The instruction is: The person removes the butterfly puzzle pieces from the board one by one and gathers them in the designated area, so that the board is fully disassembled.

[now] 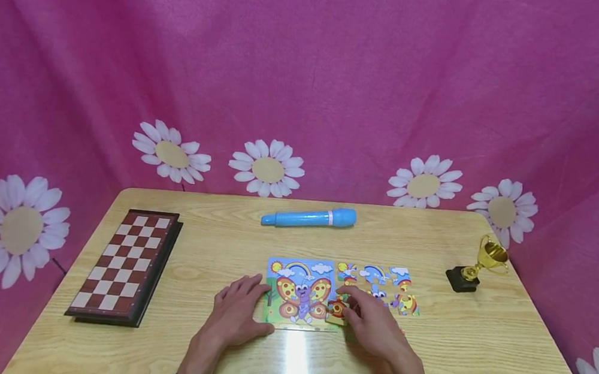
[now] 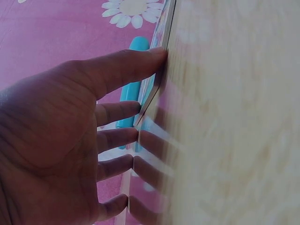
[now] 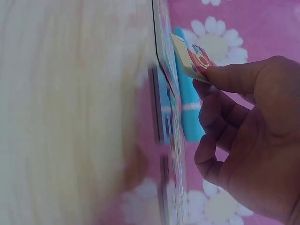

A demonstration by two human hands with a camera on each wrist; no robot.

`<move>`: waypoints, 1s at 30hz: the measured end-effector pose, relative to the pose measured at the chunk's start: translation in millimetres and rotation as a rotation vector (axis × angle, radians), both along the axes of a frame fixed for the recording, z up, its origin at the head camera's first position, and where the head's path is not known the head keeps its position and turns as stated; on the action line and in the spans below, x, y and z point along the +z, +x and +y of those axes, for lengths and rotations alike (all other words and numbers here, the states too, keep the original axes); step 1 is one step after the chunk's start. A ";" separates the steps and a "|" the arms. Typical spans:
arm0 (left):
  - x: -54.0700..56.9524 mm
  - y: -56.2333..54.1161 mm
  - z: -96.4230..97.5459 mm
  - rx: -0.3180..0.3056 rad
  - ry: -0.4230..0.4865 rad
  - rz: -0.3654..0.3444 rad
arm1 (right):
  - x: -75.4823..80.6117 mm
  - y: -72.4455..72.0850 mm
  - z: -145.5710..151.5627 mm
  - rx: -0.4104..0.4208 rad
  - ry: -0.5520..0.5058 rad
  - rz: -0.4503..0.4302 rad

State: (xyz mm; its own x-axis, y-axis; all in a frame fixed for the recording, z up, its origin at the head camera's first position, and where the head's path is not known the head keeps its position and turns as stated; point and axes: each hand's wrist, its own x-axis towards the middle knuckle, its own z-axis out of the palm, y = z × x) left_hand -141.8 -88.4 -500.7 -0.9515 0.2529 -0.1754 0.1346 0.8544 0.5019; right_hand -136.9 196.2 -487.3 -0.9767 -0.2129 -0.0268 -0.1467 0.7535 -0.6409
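Observation:
A butterfly picture board [image 1: 302, 295] lies flat on the table. My left hand [image 1: 236, 310] rests at its left side, thumb at the near corner and fingers spread along the edge; in the left wrist view the thumb [image 2: 126, 68] touches the board's side. Between thumb and fingertips, my right hand [image 1: 375, 324] pinches a red and yellow puzzle piece [image 1: 337, 312], raised and tilted over the board's right edge. The right wrist view shows this puzzle piece [image 3: 197, 61] edge-on. Loose puzzle pieces [image 1: 375, 274] lie right of the board, some hidden under the right hand.
A blue microphone-shaped toy [image 1: 307, 218] lies behind the board. To the left is a folded chessboard [image 1: 124, 266]. A small gold trophy cup [image 1: 481, 265] on a black base stands at the right. A pink flowered cloth [image 1: 308, 91] hangs behind the table [image 1: 220, 221].

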 end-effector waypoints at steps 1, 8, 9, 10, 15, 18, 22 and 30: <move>0.0 0.1 0.0 0.000 0.000 -0.002 | 0.1 0.2 3.7 -0.014 0.001 -0.009; -0.1 0.5 0.3 0.001 0.004 -0.002 | 1.5 5.2 37.8 -0.064 -0.011 -0.013; 0.1 0.5 0.3 0.001 0.004 -0.001 | 1.3 6.3 43.4 -0.069 -0.017 -0.011; 0.1 0.5 0.3 0.001 0.004 -0.001 | 1.2 7.6 49.1 -0.078 -0.021 -0.009; 1.1 0.4 0.4 0.004 0.001 -0.004 | 1.2 13.7 75.3 -0.126 -0.004 0.002; 1.7 0.6 0.7 0.005 0.003 -0.008 | 1.5 17.3 88.7 -0.155 0.039 0.014; 2.1 1.0 0.5 0.005 0.007 -0.007 | 1.4 20.8 102.5 -0.179 0.087 0.022; 1.8 0.9 -0.4 0.000 0.001 -0.006 | -1.9 26.6 122.6 -0.220 0.120 -0.038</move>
State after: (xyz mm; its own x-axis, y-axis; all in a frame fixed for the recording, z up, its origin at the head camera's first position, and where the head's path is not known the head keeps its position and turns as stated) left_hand -141.0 -88.7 -498.9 -0.9505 0.2529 -0.1805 0.1316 0.8540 0.5034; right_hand -110.4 318.8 -489.2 -0.9970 0.0119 -0.0768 0.0521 0.8356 -0.5468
